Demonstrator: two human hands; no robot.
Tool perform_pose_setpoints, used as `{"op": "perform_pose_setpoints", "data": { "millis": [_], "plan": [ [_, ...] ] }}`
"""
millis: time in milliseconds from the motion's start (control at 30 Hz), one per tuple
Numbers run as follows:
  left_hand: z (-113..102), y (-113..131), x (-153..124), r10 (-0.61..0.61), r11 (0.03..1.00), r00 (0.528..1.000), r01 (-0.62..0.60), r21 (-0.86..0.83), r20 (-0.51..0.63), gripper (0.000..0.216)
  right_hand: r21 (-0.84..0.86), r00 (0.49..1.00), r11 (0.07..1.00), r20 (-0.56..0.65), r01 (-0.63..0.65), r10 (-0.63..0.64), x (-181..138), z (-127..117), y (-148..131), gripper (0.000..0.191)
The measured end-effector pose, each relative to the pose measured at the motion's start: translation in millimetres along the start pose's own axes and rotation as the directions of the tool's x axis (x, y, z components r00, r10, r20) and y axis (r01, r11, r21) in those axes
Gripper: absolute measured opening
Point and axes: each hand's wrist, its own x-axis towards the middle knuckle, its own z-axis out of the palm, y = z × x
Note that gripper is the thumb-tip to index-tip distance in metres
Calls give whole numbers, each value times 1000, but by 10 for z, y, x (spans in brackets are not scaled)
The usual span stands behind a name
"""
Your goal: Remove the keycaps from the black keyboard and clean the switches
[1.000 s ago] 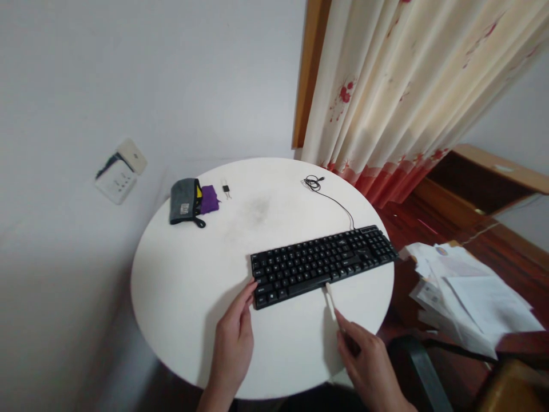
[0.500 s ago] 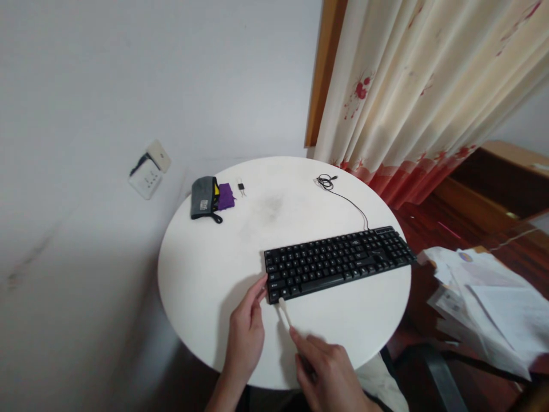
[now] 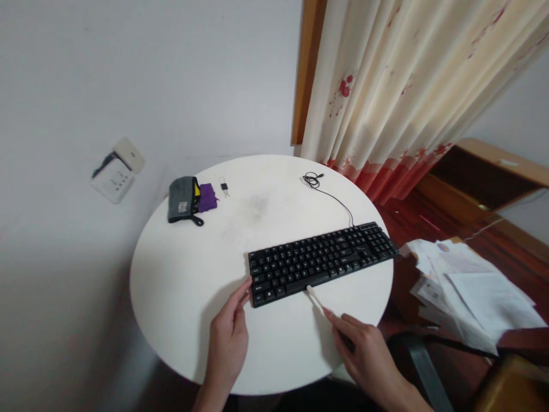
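Half a second on, the white stick (image 3: 316, 300) in my right hand (image 3: 364, 343) has gone from the keyboard's (image 3: 319, 257) left front corner to about midway along its front edge. I've got the stick pinched between thumb and fingers, tip right at that edge; can't tell if it's actually pressing. My left hand (image 3: 228, 332) isn't wrapped around anything, fingers loosely out with the tips against the keyboard's left end. Keyboard sits toward the right front of the round bench (image 3: 189, 297), its right end at or slightly past the right edge. That's what bugs me: too much push from my left fingers could slide it further off that side. Leaning hard on the stick could skew the keyboard or make the tip skid. And if it shifts, the cable (image 3: 312, 180) might get dragged from near the back edge.
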Motion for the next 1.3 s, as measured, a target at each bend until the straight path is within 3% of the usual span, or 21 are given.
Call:
{"op": "perform_pose_setpoints", "data": {
  "millis": [200,367,467,567,733,900,1033,1167,1300],
  "plan": [
    [-8,-1,8,4,1000,1000,-4,29,-16,41,-54,984,995,-164,-81,71,-101,-201,483,44],
    [-6,-24,27,21,1000,1000,-21,17,-20,41,-104,927,973,-340,-206,160,-149,-425,842,43],
    [-1,-24,41,29,999,999,-28,31,-27,41,-117,893,956,-401,-269,202,-157,-504,917,45],
    [2,-10,51,43,998,999,-41,55,-29,42,-79,915,971,-361,-224,181,-148,-457,826,44],
    [-5,13,60,45,995,998,-41,93,-36,41,-33,979,999,-201,-40,33,-97,-305,579,43],
    [-15,28,63,40,990,998,-33,139,-46,42,-59,961,996,-272,-72,53,-91,-403,708,41],
    [-14,41,58,36,988,998,-29,149,-48,41,-126,925,977,-363,-170,114,-134,-573,1056,41],
    [-11,40,60,24,987,998,-15,157,-52,40,-199,849,930,-498,-310,176,-151,-751,1418,44],
    [-14,25,71,15,987,999,-7,161,-48,41,-220,802,889,-554,-402,226,-122,-909,1620,44]
  ]
}}
